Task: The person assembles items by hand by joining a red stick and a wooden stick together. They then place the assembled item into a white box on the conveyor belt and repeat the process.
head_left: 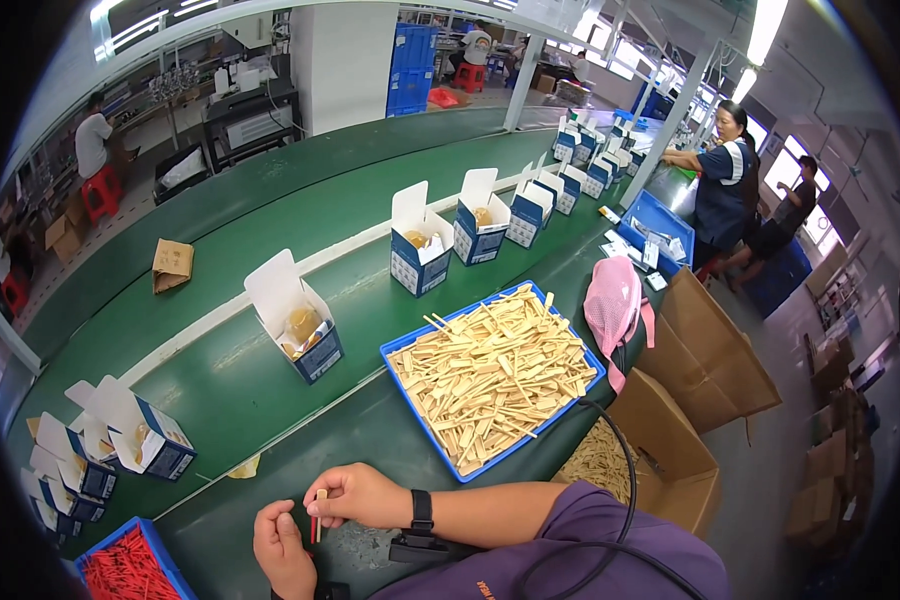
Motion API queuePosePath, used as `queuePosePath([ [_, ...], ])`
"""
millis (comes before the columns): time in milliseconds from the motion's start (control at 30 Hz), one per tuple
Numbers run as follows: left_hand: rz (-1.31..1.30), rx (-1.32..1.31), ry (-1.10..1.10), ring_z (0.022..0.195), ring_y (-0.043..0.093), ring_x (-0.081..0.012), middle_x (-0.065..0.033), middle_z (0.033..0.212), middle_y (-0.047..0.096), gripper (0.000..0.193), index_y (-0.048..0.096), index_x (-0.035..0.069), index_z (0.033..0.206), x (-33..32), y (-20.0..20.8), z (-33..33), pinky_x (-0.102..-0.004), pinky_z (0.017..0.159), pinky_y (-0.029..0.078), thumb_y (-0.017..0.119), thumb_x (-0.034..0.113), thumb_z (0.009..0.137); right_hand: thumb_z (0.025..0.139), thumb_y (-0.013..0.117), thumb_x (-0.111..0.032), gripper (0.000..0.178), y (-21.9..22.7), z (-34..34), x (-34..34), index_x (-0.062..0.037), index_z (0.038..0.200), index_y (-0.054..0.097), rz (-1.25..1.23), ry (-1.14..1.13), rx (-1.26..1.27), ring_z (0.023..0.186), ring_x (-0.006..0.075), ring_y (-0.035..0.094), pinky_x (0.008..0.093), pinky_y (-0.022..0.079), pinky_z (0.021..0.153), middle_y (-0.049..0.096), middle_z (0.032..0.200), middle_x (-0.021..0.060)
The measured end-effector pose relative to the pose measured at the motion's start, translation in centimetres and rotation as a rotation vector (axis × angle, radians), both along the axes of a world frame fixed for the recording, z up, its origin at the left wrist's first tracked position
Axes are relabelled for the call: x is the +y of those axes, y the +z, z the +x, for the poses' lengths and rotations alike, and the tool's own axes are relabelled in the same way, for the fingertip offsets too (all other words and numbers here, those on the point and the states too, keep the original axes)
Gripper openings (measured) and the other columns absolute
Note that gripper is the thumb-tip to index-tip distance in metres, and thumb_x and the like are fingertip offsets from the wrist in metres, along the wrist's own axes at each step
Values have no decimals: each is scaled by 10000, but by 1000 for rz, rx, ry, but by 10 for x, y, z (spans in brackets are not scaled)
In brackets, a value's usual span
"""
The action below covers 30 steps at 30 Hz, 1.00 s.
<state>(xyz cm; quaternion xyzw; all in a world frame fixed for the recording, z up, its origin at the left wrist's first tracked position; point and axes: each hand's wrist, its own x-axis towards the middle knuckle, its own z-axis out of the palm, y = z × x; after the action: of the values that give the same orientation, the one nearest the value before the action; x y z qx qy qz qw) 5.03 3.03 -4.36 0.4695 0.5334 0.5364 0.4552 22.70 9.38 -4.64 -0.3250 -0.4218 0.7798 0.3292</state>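
At the near edge of the bench, my right hand pinches a small flat wooden spatula between thumb and fingers. A thin red stick shows beside it, just below the fingertips. My left hand is close by on the left, its fingers curled in; whatever it may hold is hidden. Ahead of my right arm sits a blue tray heaped with similar wooden spatulas. A smaller blue tray of red sticks stands at the lower left.
Open blue-and-white boxes with amber-coloured contents line the green conveyor. A brown packet lies farther back. To the right are a pink bag and a carton of spatulas. A co-worker stands at the far right. A black cable crosses my arm.
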Motion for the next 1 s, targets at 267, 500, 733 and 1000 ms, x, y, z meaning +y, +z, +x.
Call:
queuePosePath([
  [267,111,553,-225,650,586,-196,-96,734,629,204,682,-18,896,0,15,-1,-321,607,448,579,136,982,964,677,-147,187,-4,5,2,4,1073,674,-2,-8,29,701,88,640,236,529,605,673,831,16],
  [500,75,492,-250,638,574,-199,-104,710,616,246,672,-19,834,-1,15,-2,-329,603,439,583,163,974,987,657,-195,202,9,5,2,-25,1093,678,-33,85,-50,624,64,597,218,486,548,658,789,-2],
  [733,8,479,-259,632,559,-171,-80,700,611,269,673,-15,815,-1,19,-3,-312,593,427,578,171,984,992,648,-230,205,12,1,-4,-30,1031,671,28,0,-22,584,63,592,228,471,518,662,774,4],
  [1000,-142,195,-229,751,606,-123,-52,812,661,169,692,-14,976,-8,8,-20,-256,711,479,578,110,983,964,674,-179,156,98,59,-1,-30,940,713,775,-198,-663,758,115,658,289,534,678,708,846,53],
])
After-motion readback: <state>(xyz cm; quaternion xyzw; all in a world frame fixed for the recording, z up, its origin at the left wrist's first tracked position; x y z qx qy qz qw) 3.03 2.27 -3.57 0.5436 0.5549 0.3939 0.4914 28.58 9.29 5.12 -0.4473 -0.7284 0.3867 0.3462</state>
